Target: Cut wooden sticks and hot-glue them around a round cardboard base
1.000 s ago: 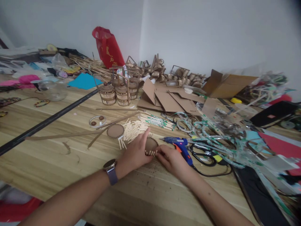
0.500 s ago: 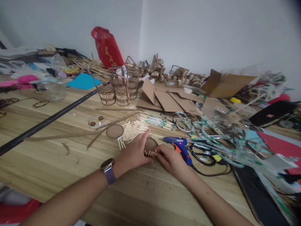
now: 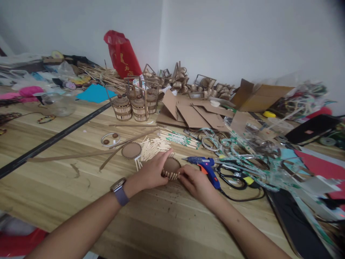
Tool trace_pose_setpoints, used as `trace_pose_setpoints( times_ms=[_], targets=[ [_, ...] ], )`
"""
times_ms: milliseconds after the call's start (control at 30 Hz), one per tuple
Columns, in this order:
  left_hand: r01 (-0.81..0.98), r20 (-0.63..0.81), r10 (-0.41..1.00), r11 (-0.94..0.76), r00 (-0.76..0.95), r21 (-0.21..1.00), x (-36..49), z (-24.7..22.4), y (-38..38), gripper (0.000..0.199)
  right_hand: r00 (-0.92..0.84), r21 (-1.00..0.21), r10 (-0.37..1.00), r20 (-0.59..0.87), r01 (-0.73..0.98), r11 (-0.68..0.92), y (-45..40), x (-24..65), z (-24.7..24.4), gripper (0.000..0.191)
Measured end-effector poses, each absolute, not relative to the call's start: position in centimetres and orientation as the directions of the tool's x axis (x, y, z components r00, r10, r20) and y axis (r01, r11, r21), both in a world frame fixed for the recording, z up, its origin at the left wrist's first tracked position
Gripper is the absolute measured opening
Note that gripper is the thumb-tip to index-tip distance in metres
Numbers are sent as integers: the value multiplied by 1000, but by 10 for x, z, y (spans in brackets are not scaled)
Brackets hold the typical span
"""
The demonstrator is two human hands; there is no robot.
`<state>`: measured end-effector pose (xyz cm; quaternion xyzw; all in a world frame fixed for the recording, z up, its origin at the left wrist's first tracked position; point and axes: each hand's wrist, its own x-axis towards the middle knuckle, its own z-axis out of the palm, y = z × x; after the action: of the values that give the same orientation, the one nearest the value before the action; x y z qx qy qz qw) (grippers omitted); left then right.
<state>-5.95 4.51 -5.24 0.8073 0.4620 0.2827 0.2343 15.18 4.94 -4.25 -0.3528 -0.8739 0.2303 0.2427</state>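
A round cardboard disc [image 3: 172, 165] with a ridged rim lies on the table between my hands. Several short wooden sticks [image 3: 170, 176] stand side by side along its near edge. My left hand [image 3: 153, 171], a watch on its wrist, grips the disc's left side, its fingers along the far left edge and its thumb low at the near left. At the near right edge, the fingertips of my right hand [image 3: 192, 180] pinch the endmost short stick against the rim. Loose short sticks [image 3: 151, 148] lie piled just beyond my left hand, beside a second ridged disc [image 3: 131, 150].
A blue glue gun [image 3: 206, 165] lies right of my right hand, its cord looping nearby. Small stick-sided baskets [image 3: 140, 109] with handles stand further back. Cardboard sheets [image 3: 195, 115], tangled clear green-marked plastic [image 3: 237, 151] and a black phone [image 3: 289, 219] lie around the work area.
My left hand has shifted left and slightly turned about the disc, uncovering more of its left side and the stick row. My right hand stays at the near right edge.
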Motion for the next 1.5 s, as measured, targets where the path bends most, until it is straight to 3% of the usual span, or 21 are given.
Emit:
trace_pose_setpoints(
  times_ms=[700,900,1067,1267,1400,1500],
  targets=[
    [595,200,888,-431,414,679,-61,-48,48,89,-627,-574,731,271,504,645,50,152,-45,13],
    [598,217,889,-435,402,673,-57,-52,46,102,-616,-563,749,243,540,626,47,151,-42,15],
    [616,252,897,-434,363,657,-54,-56,44,91,-622,-530,754,213,575,624,45,155,-29,24],
    [583,208,874,-454,440,674,-59,-48,43,106,-408,-406,883,232,784,469,51,184,-11,23],
    [605,213,911,-396,352,691,-53,-50,38,117,-218,-212,955,201,942,260,49,205,-17,27],
    [657,241,936,-353,258,667,-44,-53,33,116,-121,-178,981,152,973,148,47,211,-26,31]
  ],
)
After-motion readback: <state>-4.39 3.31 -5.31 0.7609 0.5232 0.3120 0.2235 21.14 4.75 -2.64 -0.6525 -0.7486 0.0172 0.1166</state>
